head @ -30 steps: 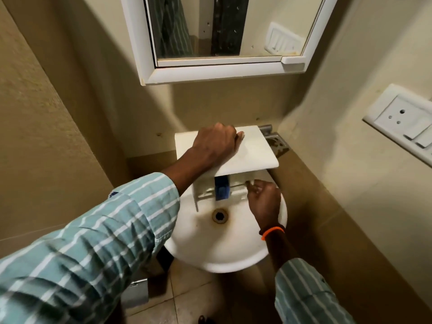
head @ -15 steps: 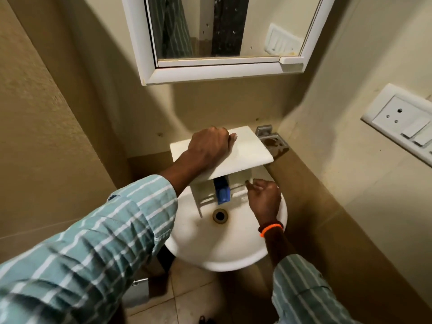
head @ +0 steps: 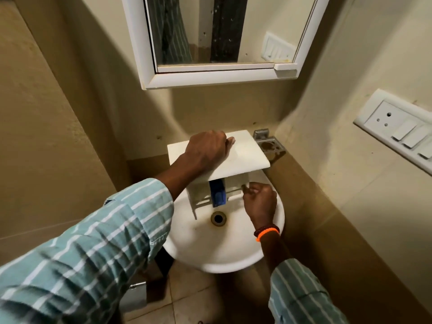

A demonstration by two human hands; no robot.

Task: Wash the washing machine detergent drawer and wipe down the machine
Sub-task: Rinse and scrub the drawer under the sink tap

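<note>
The left hand (head: 207, 149), reaching out of a green-and-white striped sleeve (head: 98, 249), lay knuckles-up on the broad white front panel of the white plastic detergent drawer (head: 245, 157), fingers curled over the panel's far edge and gripping it. That grip held the drawer over the far part of the round white ceramic wash basin (head: 198, 251), which stood against the far wall below a white-framed mirror (head: 217, 78).

The drawer hung with its front panel uppermost and tilted, the right corner lower and nearer than the left. Its long axis appeared to run from the panel down and towards the viewer into the bowl, so the open compartments faced near and slightly right. A blue plastic siphon insert (head: 217, 194) sat in the middle compartment, just above the brass-ringed drain hole (head: 218, 218).

The right hand (head: 260, 203), wearing an orange band at the wrist, was loosely closed with fingertips pinched together at the drawer's right-hand compartment wall; whether it held a cloth or brush or only rubbed with bare fingers could not be told.

To wash well here, the left grip probably needed to stay firm so the wet plastic could not slip, while the right worked into the compartment corners and around the blue insert, where residue likely collects. No running water was visible.
</note>
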